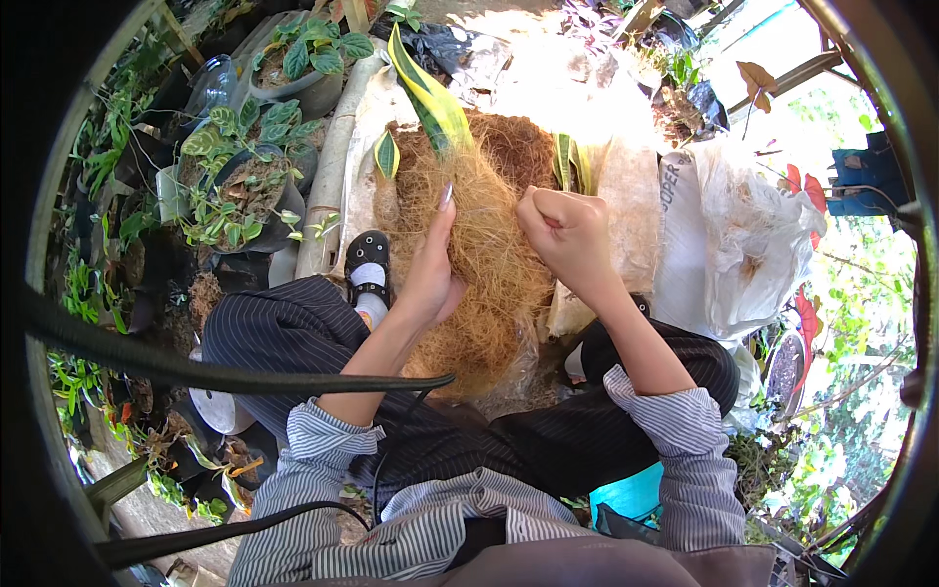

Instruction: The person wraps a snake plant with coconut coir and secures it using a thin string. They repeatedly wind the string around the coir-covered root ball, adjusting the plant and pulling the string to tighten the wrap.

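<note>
A snake plant leaf with yellow edges (436,103) rises from a bundle of tan coconut fibre (488,242) in front of me. My left hand (436,268) lies along the bundle's left side, its thumb pointing up near the leaf base; its fingers are partly hidden by the fibre. My right hand (568,231) is curled into a fist at the bundle's right edge, and strands may be pinched in it. A small variegated leaf cutting (386,155) stands to the left. More snake plant leaves (572,163) show behind my right hand. Darker brown coir (513,147) lies beyond the bundle.
Potted plants (253,191) crowd the left side beside a pale pole (330,169). A white plastic bag (759,235) lies at the right on a woven sack (678,242). My shoe (368,257) is close left of the fibre. A dark cable (242,376) crosses the left forearm.
</note>
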A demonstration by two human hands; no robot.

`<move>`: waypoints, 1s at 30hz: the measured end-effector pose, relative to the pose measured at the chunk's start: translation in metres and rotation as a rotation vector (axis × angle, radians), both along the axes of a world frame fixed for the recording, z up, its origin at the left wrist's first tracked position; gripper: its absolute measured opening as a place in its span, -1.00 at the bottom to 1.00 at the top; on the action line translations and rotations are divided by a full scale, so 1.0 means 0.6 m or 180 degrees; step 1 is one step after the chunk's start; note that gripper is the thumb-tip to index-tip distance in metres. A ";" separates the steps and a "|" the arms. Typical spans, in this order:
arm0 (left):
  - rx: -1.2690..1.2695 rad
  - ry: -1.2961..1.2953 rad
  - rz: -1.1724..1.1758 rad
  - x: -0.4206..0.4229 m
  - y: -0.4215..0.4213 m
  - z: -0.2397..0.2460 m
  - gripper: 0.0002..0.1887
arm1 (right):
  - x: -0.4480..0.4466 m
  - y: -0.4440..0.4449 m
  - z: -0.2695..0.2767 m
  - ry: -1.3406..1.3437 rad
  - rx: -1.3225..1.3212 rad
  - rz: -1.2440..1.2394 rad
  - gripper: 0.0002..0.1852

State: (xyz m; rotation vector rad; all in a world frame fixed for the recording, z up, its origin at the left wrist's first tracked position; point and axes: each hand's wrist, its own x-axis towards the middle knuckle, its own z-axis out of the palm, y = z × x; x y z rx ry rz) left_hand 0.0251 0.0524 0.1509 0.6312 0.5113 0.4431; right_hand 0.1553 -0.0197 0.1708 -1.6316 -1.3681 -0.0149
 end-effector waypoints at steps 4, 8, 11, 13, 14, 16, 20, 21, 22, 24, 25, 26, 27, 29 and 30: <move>-0.0395 -0.0259 -0.0083 -0.006 0.009 0.005 -0.49 | 0.018 0.002 -0.032 0.1195 -0.0935 -0.0557 -0.72; -0.0859 -0.0419 0.0142 -0.003 0.021 -0.005 -0.45 | -0.019 0.009 -0.094 0.1141 -0.0669 -0.0508 -0.73; -0.0905 -0.0437 0.0367 -0.003 0.029 -0.014 -0.46 | -0.070 -0.010 -0.124 0.1236 -0.0440 -0.0338 -0.71; -0.0780 -0.0406 0.0523 -0.003 0.034 -0.018 -0.46 | -0.089 -0.027 -0.122 0.1191 -0.0854 -0.0224 -0.71; -0.0688 -0.0382 0.0614 -0.002 0.036 -0.019 -0.46 | -0.093 -0.035 -0.113 0.1000 -0.1179 -0.0172 -0.71; -0.0577 -0.0127 0.0820 -0.001 0.038 -0.019 -0.45 | -0.101 -0.046 -0.089 0.0712 -0.1523 0.0054 -0.70; -0.0326 0.0240 0.1045 -0.001 0.036 -0.017 -0.44 | -0.105 -0.051 -0.039 0.0245 -0.1332 0.0503 -0.63; -0.0221 0.0175 0.1040 -0.001 0.036 -0.017 -0.44 | -0.102 -0.050 -0.031 0.0123 -0.1228 0.0553 -0.61; -0.0167 0.0191 0.1003 -0.001 0.036 -0.018 -0.46 | -0.096 -0.047 -0.025 0.0106 -0.1047 0.0482 -0.60; -0.0080 0.0152 0.0948 -0.001 0.035 -0.021 -0.49 | -0.079 -0.040 -0.017 0.0126 -0.0696 0.0344 -0.55; -0.0028 0.0258 0.0937 0.001 0.035 -0.024 -0.51 | -0.070 -0.037 -0.013 -0.0050 -0.0560 0.0352 -0.56; 0.0011 0.0339 0.0932 0.003 0.034 -0.027 -0.52 | -0.063 -0.035 -0.009 -0.0187 -0.0405 0.0349 -0.57; 0.0023 0.0397 0.0910 0.004 0.032 -0.030 -0.53 | -0.057 -0.034 -0.005 -0.0319 -0.0230 0.0353 -0.58; -0.0064 0.0351 0.0960 0.005 0.031 -0.035 -0.49 | -0.044 -0.036 0.006 -0.0603 -0.0253 0.0419 -0.62; -0.0152 0.0367 0.0987 0.006 0.029 -0.036 -0.46 | -0.035 -0.034 0.011 -0.0771 -0.0206 0.0433 -0.67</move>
